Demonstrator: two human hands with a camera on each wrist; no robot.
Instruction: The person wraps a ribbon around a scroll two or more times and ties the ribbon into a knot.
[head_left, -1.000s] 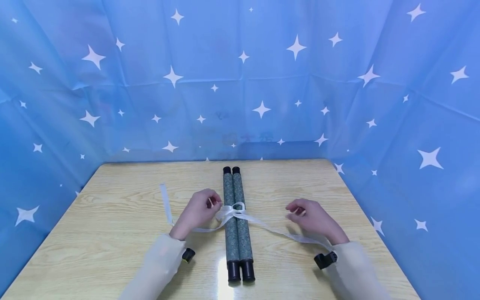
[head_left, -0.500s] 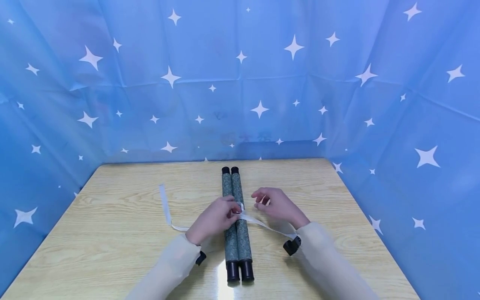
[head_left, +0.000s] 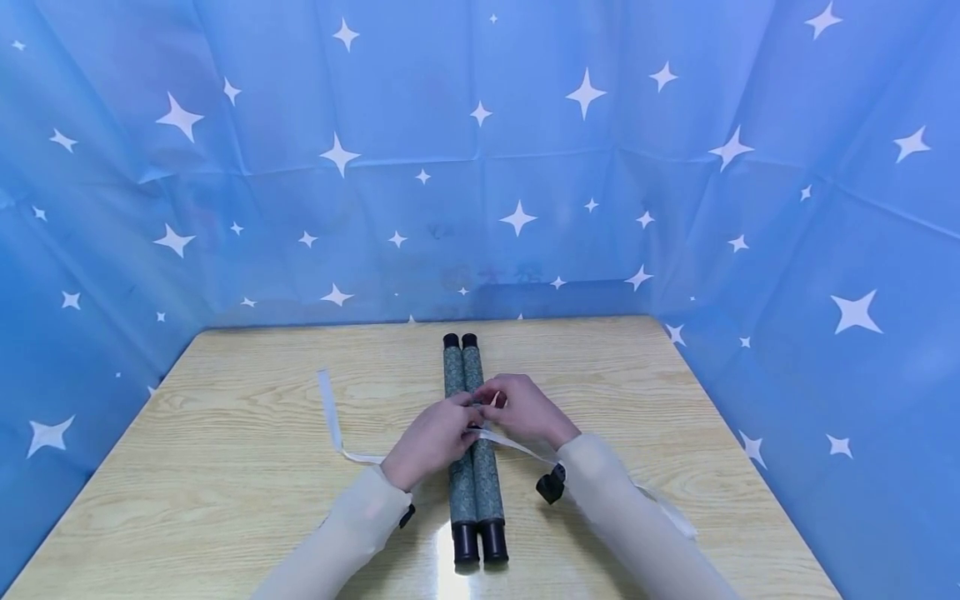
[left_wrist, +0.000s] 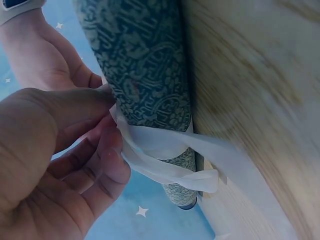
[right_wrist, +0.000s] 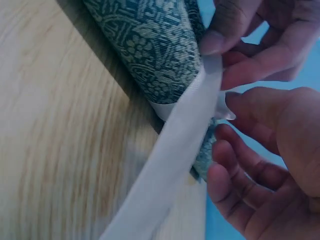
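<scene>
A rolled scroll [head_left: 487,492] lies lengthwise on the table, its two rolls side by side. It has green patterned cloth and black end knobs. White ribbon [head_left: 330,412] wraps its middle, with one tail out to the left and another to the right. Over the knot, my left hand [head_left: 431,437] pinches the ribbon between thumb and forefinger; the right wrist view shows this grip beside the green roll. My right hand [head_left: 525,412] meets it from the right, thumb and forefinger pinching a small fold of ribbon [right_wrist: 225,107]. The fingers largely hide the knot in the head view.
The pale wood-grain table [head_left: 247,500] extends around the scroll. A blue curtain [head_left: 420,208] with white stars hangs behind it and on both sides. Small black cameras sit at both wrists, and a ribbon tail passes under the right forearm [head_left: 637,508].
My left hand has moved right from the bow's left side onto the knot. My right hand has come left from the bare table to the ribbon, and the two hands now nearly meet.
</scene>
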